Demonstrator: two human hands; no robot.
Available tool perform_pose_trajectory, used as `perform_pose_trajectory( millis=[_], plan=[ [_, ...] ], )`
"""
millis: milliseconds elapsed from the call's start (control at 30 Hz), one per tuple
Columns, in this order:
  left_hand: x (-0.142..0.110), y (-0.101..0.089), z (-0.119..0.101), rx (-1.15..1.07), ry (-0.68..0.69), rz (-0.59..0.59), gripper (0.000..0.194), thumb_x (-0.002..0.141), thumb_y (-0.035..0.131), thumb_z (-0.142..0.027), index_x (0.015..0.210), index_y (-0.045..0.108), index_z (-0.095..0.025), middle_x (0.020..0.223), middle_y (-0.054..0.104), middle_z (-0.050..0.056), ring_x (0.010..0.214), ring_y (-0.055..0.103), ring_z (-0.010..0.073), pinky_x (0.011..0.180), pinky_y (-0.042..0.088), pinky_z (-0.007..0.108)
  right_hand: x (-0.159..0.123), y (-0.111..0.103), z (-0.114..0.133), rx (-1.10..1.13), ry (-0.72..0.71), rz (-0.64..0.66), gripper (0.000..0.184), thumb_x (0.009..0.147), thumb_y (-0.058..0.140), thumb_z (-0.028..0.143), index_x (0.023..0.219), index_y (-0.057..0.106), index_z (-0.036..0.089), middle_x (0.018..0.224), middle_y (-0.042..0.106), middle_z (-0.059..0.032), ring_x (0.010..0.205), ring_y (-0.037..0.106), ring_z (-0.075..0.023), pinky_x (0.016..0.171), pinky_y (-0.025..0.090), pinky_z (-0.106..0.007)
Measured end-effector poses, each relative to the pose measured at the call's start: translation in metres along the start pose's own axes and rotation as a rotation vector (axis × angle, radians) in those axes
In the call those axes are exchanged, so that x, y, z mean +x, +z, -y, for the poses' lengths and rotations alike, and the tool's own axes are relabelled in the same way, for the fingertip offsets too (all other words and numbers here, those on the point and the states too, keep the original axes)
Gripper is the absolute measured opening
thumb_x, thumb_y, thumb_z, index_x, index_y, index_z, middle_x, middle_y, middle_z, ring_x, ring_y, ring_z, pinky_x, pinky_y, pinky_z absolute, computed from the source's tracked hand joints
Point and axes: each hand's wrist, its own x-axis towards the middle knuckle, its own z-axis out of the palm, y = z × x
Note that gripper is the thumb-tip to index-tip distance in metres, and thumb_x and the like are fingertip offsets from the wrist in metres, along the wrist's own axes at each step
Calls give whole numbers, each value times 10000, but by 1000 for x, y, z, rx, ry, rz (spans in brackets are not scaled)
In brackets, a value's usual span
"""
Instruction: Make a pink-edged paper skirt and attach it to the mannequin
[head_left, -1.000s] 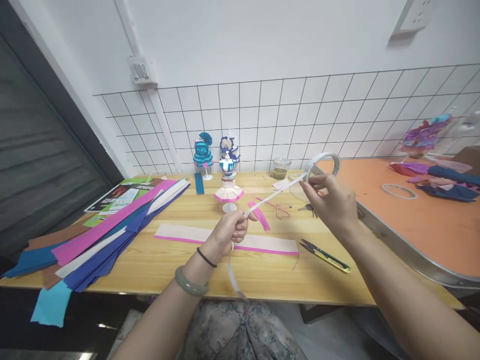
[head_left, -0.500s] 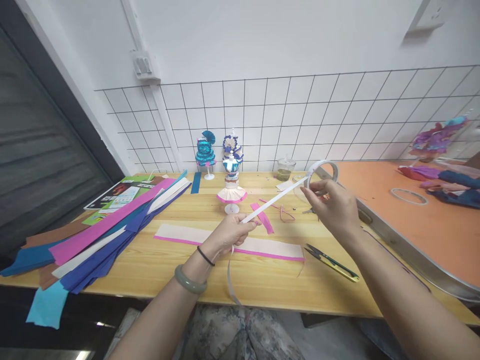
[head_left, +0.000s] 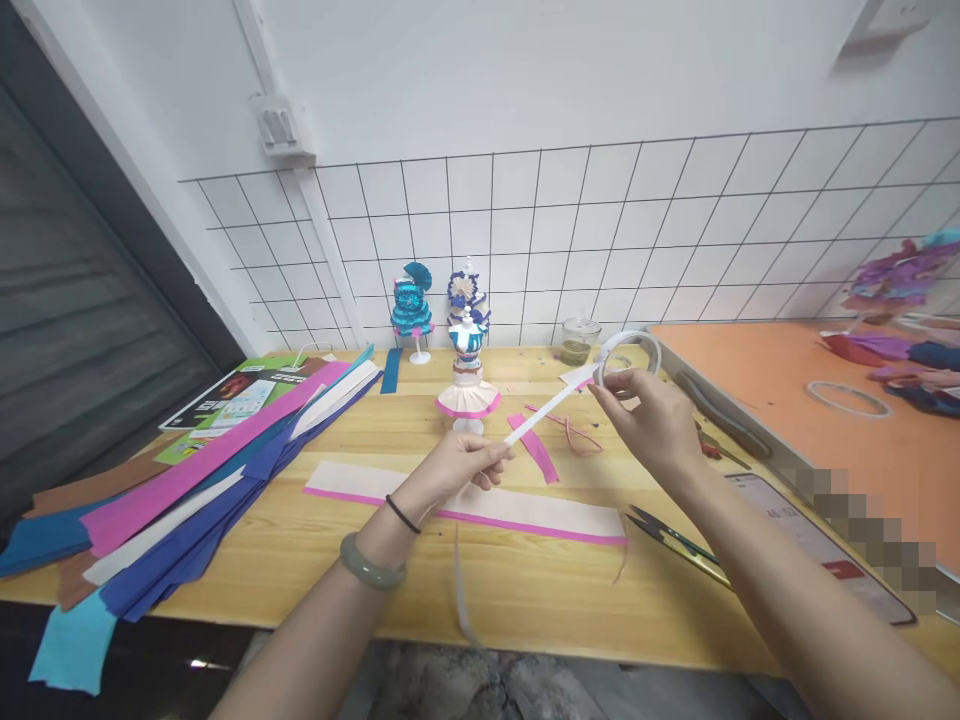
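My right hand (head_left: 651,425) grips a white tape roll (head_left: 628,352) above the wooden table (head_left: 315,540). A white strip of tape (head_left: 546,411) runs from the roll down to my left hand (head_left: 459,465), whose fingers pinch it. The loose end of the strip (head_left: 459,585) hangs below that hand, over the table's front edge. Under both hands lies a long white paper band with a pink edge (head_left: 480,505). A small pink strip (head_left: 538,447) lies just behind it.
Long crepe paper sheets in pink, white and blue (head_left: 187,480) lie at the left. Two small dress figures (head_left: 466,375) (head_left: 411,310) and a glass jar (head_left: 579,340) stand at the back. Scissors (head_left: 675,545) lie at the right, beside a phone (head_left: 817,550) and an orange table (head_left: 825,420).
The two hands have drawn closer together, so the tape span between them is shorter. My right hand with the roll has sunk a little. The view shifted slightly.
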Motion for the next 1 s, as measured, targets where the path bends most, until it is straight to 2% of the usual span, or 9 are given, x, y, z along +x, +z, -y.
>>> perform_pose_trajectory(
  millis=[167,267,333,400,467,567,733,867,1000],
  plan=[
    [-3,1,-3,-54,12,-29,373,626,739,-354,883,660,-95,685,669,72,637,627,143,652,481,266,-5,-2,7,11,-61,-76,130,802,578,330,788,590,201,751,680,-51,650,641,-200,613,479,-330],
    [-9,6,-9,-70,-4,-4,675,641,738,-289,1230,467,-101,652,668,52,607,637,158,635,490,290,-8,-5,9,47,-65,-126,117,806,576,327,802,588,212,775,676,-54,697,642,-208,639,484,-334],
    [-13,9,-13,-25,22,23,716,694,692,-297,1309,371,-115,614,646,25,557,616,144,603,487,285,-10,-7,9,48,-32,-166,122,801,585,341,819,585,220,797,676,-52,712,638,-207,656,489,-336],
    [-16,13,-15,40,51,30,551,741,634,-326,1226,477,-117,594,622,16,530,590,131,584,479,273,-12,-10,8,51,10,-191,134,793,598,349,841,581,225,816,675,-45,705,631,-196,672,495,-335],
    [-20,17,-17,138,89,9,329,772,582,-355,999,622,-120,603,615,29,545,579,129,584,466,260,-14,-11,7,67,45,-191,156,786,606,350,881,578,228,835,672,-40,712,627,-192,680,500,-333],
    [-29,24,-21,392,204,-137,241,804,529,-354,772,674,-164,663,638,45,629,587,154,602,431,252,-17,-11,4,103,61,-179,175,793,595,330,941,580,238,885,671,-47,761,630,-206,691,499,-343],
    [-45,30,-19,907,450,-409,208,836,470,-242,843,677,-220,709,638,69,732,575,204,711,377,295,-19,-3,-9,158,-53,-144,82,795,574,270,867,609,251,907,666,-57,882,611,-249,785,466,-419],
    [-50,22,-6,1307,454,-472,270,874,376,-213,864,646,-192,673,600,93,705,546,218,733,342,326,-27,6,-17,166,-80,-115,78,749,610,264,819,640,246,785,620,-44,795,588,-242,749,455,-432],
    [-49,14,13,1388,403,-505,253,884,360,-212,813,601,-184,641,593,81,660,546,210,684,327,313,-47,15,-10,410,130,90,171,738,630,293,888,664,217,678,590,-25,626,547,-191,612,461,-361]
  ],
)
